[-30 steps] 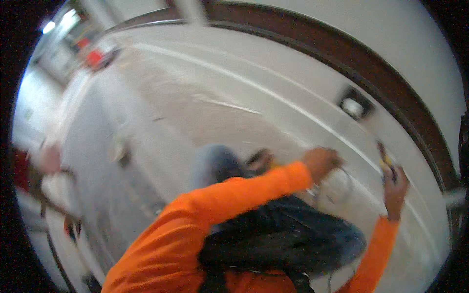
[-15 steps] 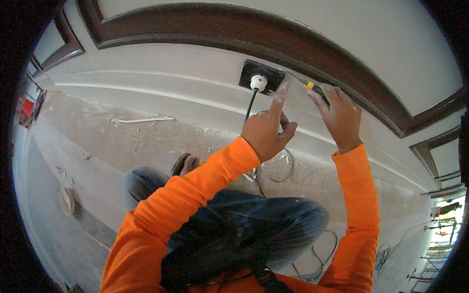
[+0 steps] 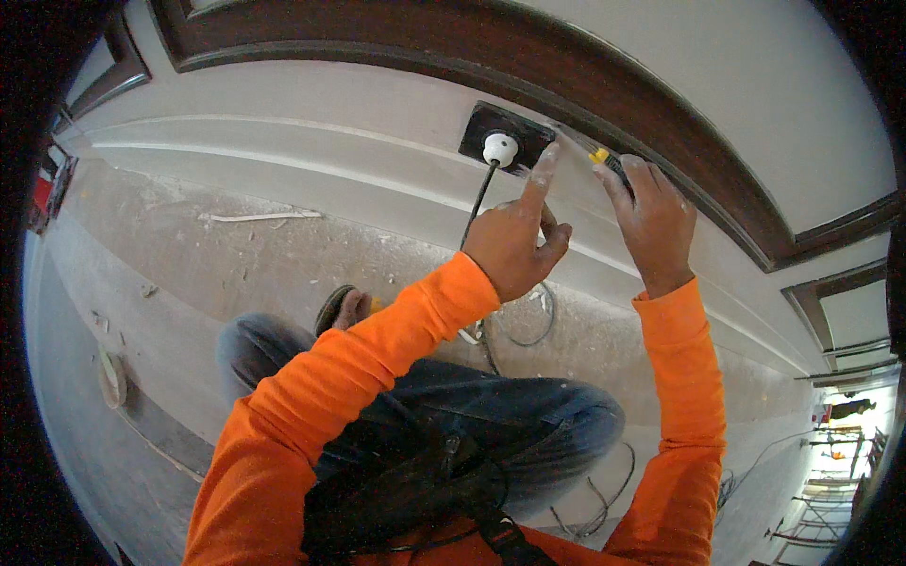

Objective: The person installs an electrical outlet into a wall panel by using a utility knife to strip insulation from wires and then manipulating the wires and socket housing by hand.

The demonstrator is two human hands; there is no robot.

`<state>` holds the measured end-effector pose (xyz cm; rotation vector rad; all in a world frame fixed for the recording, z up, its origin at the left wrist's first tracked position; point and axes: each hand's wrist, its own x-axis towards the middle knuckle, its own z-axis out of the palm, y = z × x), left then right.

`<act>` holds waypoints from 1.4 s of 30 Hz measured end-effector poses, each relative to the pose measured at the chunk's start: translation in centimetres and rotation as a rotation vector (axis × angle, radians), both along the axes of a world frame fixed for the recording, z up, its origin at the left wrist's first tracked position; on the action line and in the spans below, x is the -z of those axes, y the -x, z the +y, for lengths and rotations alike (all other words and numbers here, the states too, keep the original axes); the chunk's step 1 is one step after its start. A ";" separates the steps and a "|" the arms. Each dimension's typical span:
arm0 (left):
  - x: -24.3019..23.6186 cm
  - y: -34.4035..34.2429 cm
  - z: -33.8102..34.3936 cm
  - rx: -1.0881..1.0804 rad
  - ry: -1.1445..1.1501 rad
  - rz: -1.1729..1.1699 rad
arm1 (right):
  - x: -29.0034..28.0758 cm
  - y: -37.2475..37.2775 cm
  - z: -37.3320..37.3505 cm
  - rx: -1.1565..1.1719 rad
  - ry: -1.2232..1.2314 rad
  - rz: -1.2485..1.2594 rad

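A dark rectangular socket plate (image 3: 482, 121) is set in the pale wall, with a round white plug (image 3: 499, 149) in it and a black cord (image 3: 478, 203) hanging down. My left hand (image 3: 515, 241) is just below, its index finger stretched to the plate's lower right corner. The thumb stands apart and the remaining fingers curl, with nothing seen in them. In my right hand (image 3: 651, 217) is a screwdriver (image 3: 609, 160) with a black handle and yellow collar, gripped between thumb and fingers. Its thin shaft points left to the plate's upper right corner; the exact tip contact is hard to make out.
Dark brown moulding (image 3: 415, 71) runs above the plate, and a white skirting (image 3: 311, 151) below it. White scraps (image 3: 264, 216) and dust lie on the floor. Loose cable (image 3: 604, 505) lies by my bent knee (image 3: 590, 420). Scaffold frames (image 3: 821, 500) stand far right.
The view has shifted slightly. My left index fingertip has come up a little closer to the plate's right edge. The screwdriver stays at the same corner, its handle turned slightly.
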<state>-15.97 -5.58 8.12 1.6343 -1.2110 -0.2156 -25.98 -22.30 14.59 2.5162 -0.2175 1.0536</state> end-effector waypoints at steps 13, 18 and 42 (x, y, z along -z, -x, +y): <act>0.1 -0.2 0.3 -0.025 0.067 0.015 | 0.0 -0.1 0.4 0.032 -0.063 0.053; 1.0 -0.4 0.9 -0.014 0.061 0.039 | 0.2 0.3 0.3 0.073 -0.116 0.039; 0.8 -0.3 0.9 -0.021 0.011 0.045 | 0.0 0.2 0.1 0.033 -0.090 0.068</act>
